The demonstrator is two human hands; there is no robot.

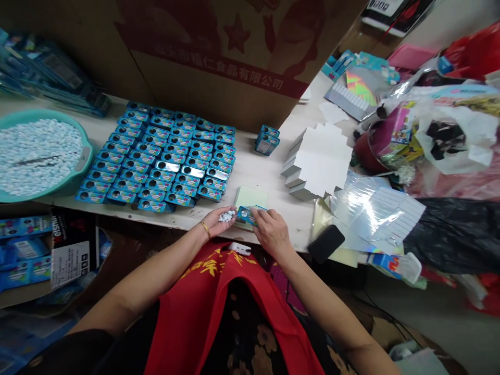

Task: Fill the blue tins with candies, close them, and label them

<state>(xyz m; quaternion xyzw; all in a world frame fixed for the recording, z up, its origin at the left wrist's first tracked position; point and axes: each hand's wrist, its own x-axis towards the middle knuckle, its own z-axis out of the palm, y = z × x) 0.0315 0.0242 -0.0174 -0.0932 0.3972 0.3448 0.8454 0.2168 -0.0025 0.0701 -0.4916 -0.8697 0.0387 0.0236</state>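
Observation:
Near the table's front edge, my left hand is cupped around a small heap of pale blue and white candies. Just to its right, my right hand grips a small blue candy box, which is tilted toward the left hand. White pieces show at the opening of that box. Under the hands lies a pale green pad. Left of them stand rows of similar blue boxes with round dark openings on top. A turquoise basin full of the same candies sits at the far left.
Behind the rows rises a large cardboard carton. Two blue boxes stand apart near it. To the right are stacked white cards, a black phone, clear plastic sheets and heaped bags. An open carton of blue packs stands below left.

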